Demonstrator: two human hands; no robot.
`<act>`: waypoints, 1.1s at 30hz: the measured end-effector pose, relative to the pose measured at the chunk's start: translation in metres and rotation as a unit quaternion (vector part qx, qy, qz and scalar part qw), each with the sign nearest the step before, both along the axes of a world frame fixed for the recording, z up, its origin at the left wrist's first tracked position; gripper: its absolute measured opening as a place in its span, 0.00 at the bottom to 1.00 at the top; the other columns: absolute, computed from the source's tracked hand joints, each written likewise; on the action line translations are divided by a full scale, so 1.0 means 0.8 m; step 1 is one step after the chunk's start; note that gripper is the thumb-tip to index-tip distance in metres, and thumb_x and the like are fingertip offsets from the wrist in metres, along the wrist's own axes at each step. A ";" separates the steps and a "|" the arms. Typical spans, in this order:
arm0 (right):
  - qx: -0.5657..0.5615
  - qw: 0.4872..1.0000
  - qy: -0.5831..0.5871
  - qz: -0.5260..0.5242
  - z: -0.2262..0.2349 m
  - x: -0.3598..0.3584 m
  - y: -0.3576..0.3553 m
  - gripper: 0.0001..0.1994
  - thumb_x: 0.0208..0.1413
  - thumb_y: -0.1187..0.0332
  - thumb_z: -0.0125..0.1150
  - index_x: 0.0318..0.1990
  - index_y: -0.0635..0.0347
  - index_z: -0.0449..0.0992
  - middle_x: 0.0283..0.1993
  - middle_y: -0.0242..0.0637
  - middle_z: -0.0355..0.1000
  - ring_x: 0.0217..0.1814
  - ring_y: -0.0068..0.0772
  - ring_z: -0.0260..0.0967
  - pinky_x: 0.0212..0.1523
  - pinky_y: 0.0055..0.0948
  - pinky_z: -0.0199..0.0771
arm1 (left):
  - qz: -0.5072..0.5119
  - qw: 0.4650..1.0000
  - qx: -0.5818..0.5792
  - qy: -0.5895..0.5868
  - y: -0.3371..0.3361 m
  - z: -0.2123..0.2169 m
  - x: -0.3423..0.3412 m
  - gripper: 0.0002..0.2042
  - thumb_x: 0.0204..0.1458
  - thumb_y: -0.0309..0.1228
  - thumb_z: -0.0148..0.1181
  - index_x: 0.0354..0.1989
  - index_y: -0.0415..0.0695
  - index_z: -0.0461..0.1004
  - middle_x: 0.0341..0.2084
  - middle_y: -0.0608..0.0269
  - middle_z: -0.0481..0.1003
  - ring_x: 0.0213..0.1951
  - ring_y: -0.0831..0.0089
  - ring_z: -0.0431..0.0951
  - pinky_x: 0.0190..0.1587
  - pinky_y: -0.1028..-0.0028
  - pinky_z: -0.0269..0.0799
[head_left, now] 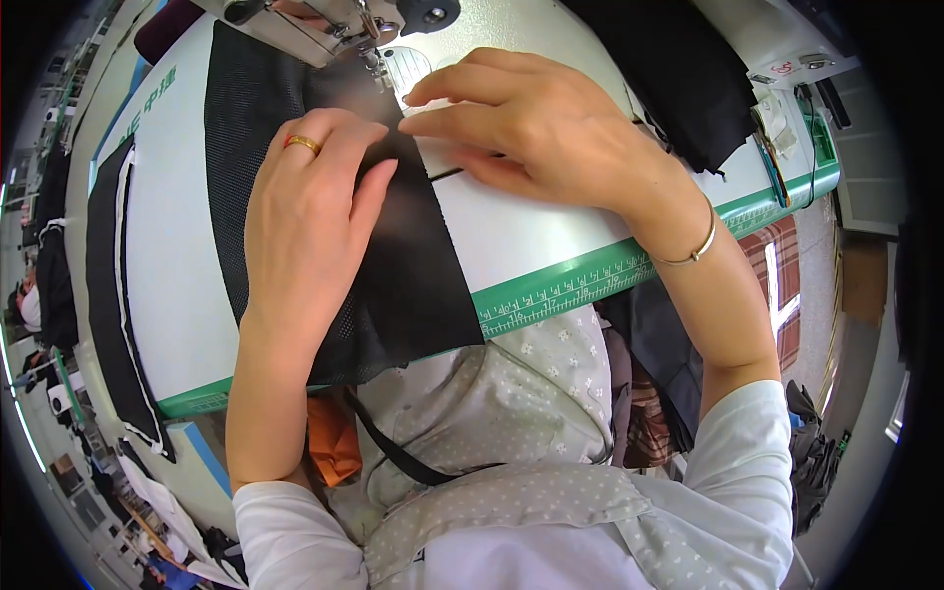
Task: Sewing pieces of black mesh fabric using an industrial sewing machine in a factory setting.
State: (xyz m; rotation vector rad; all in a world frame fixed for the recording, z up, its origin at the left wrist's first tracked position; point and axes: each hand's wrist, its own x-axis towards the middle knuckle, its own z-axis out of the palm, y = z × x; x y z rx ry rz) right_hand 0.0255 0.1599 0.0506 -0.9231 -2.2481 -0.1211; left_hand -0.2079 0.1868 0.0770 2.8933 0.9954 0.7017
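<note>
1. Apron [492, 511] below foot [377, 67].
2. Resting left hand [305, 197], loose, on cloth [413, 270] below foot.
3. Spreading right hand [546, 128], pinching nothing, right of foot.
4. Could catch fingertips [425, 95] straying underfoot, or skew cloth pressing unevenly!

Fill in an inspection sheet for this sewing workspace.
Surface: white tabletop, green ruler-marked front edge.
Work in hand: black fabric panel, part mesh, part smooth, near the silver metal presser foot.
Clutter: folded black fabric pile at right; black fabric strip with white edging at left.
Hands: bare left hand on the panel; bare right hand by its right edge, contact unclear.
Cables: thin black cord at the tabletop's right end.
Surroundings: brown box at far right.
</note>
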 end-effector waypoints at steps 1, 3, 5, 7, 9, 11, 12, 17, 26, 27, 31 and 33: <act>-0.012 1.000 -0.014 -0.002 0.002 -0.003 -0.002 0.13 0.51 0.65 0.67 0.44 0.58 0.84 0.52 0.32 0.77 0.52 0.35 0.74 0.51 0.34 0.77 | -0.003 1.000 -0.014 0.015 -0.003 0.003 -0.002 0.14 0.50 0.25 0.67 0.46 0.40 0.76 0.43 0.57 0.75 0.47 0.56 0.76 0.52 0.63 0.73; -0.018 1.000 -0.025 -0.004 0.001 -0.006 -0.002 0.13 0.51 0.64 0.67 0.44 0.58 0.84 0.53 0.32 0.77 0.53 0.34 0.74 0.51 0.34 0.77 | -0.010 0.999 -0.014 0.049 -0.014 0.007 -0.005 0.18 0.49 0.25 0.67 0.50 0.39 0.75 0.50 0.55 0.74 0.52 0.55 0.75 0.55 0.63 0.72; -0.026 0.999 -0.038 -0.015 -0.002 -0.005 -0.001 0.14 0.51 0.62 0.67 0.43 0.59 0.84 0.51 0.30 0.78 0.55 0.32 0.73 0.53 0.34 0.75 | -0.021 0.996 -0.024 0.089 -0.023 0.007 -0.009 0.24 0.49 0.28 0.69 0.56 0.40 0.74 0.57 0.55 0.72 0.58 0.55 0.73 0.59 0.60 0.69; -0.030 0.999 -0.041 -0.017 0.000 -0.007 -0.002 0.14 0.51 0.63 0.67 0.42 0.59 0.84 0.51 0.30 0.79 0.55 0.32 0.73 0.53 0.34 0.75 | -0.035 0.991 -0.033 0.121 -0.025 0.003 -0.017 0.30 0.51 0.36 0.69 0.63 0.42 0.70 0.64 0.55 0.67 0.65 0.54 0.67 0.62 0.52 0.66; -0.036 0.998 -0.041 -0.020 0.002 -0.007 -0.002 0.13 0.51 0.63 0.67 0.42 0.60 0.84 0.50 0.30 0.79 0.55 0.32 0.73 0.53 0.33 0.75 | -0.031 0.990 -0.043 0.131 -0.028 0.003 -0.018 0.31 0.52 0.38 0.68 0.65 0.42 0.68 0.66 0.55 0.65 0.67 0.54 0.65 0.63 0.49 0.65; -0.034 0.998 -0.052 -0.024 0.005 -0.008 -0.002 0.13 0.51 0.63 0.67 0.41 0.60 0.83 0.50 0.30 0.79 0.55 0.32 0.73 0.54 0.33 0.75 | -0.026 0.985 -0.065 0.157 -0.029 0.001 -0.022 0.35 0.53 0.44 0.65 0.68 0.43 0.64 0.71 0.55 0.58 0.71 0.54 0.58 0.64 0.40 0.60; -0.034 0.998 -0.052 -0.023 0.005 -0.008 -0.002 0.13 0.51 0.63 0.67 0.41 0.60 0.83 0.50 0.30 0.79 0.55 0.32 0.73 0.54 0.33 0.75 | -0.026 0.985 -0.066 0.157 -0.030 0.003 -0.023 0.35 0.53 0.44 0.65 0.68 0.43 0.64 0.71 0.55 0.58 0.71 0.54 0.58 0.64 0.40 0.60; -0.023 0.998 -0.057 -0.032 0.006 -0.009 -0.002 0.12 0.49 0.65 0.67 0.40 0.59 0.83 0.50 0.29 0.79 0.54 0.32 0.73 0.54 0.32 0.74 | -0.023 0.975 -0.078 0.208 -0.031 0.008 -0.021 0.40 0.54 0.48 0.62 0.73 0.43 0.56 0.74 0.56 0.54 0.74 0.54 0.52 0.67 0.36 0.51; -0.022 0.998 -0.041 -0.052 0.004 -0.012 0.002 0.11 0.51 0.68 0.67 0.42 0.60 0.83 0.49 0.28 0.79 0.52 0.32 0.74 0.52 0.31 0.75 | -0.020 0.978 -0.073 0.192 -0.026 -0.001 -0.022 0.41 0.52 0.50 0.62 0.73 0.45 0.57 0.74 0.57 0.53 0.74 0.54 0.52 0.65 0.34 0.51; -0.020 0.998 -0.042 -0.052 0.003 -0.013 0.003 0.11 0.51 0.68 0.67 0.42 0.60 0.83 0.49 0.28 0.79 0.52 0.32 0.74 0.52 0.31 0.75 | -0.021 0.979 -0.074 0.191 -0.024 0.000 -0.022 0.41 0.52 0.50 0.62 0.73 0.45 0.57 0.74 0.57 0.53 0.74 0.54 0.52 0.65 0.34 0.52; -0.013 0.997 -0.038 -0.070 0.003 -0.014 0.006 0.11 0.53 0.68 0.67 0.43 0.60 0.82 0.48 0.29 0.79 0.51 0.33 0.74 0.52 0.31 0.76 | -0.020 0.979 -0.071 0.189 -0.016 -0.001 -0.018 0.41 0.52 0.49 0.62 0.73 0.45 0.58 0.73 0.57 0.54 0.74 0.54 0.53 0.65 0.35 0.53; -0.018 0.996 -0.039 -0.075 0.005 -0.015 0.005 0.11 0.53 0.68 0.67 0.43 0.60 0.82 0.48 0.29 0.79 0.51 0.34 0.74 0.51 0.32 0.76 | -0.019 0.980 -0.068 0.187 -0.011 -0.001 -0.019 0.40 0.52 0.48 0.63 0.72 0.44 0.58 0.73 0.57 0.54 0.74 0.54 0.53 0.65 0.36 0.54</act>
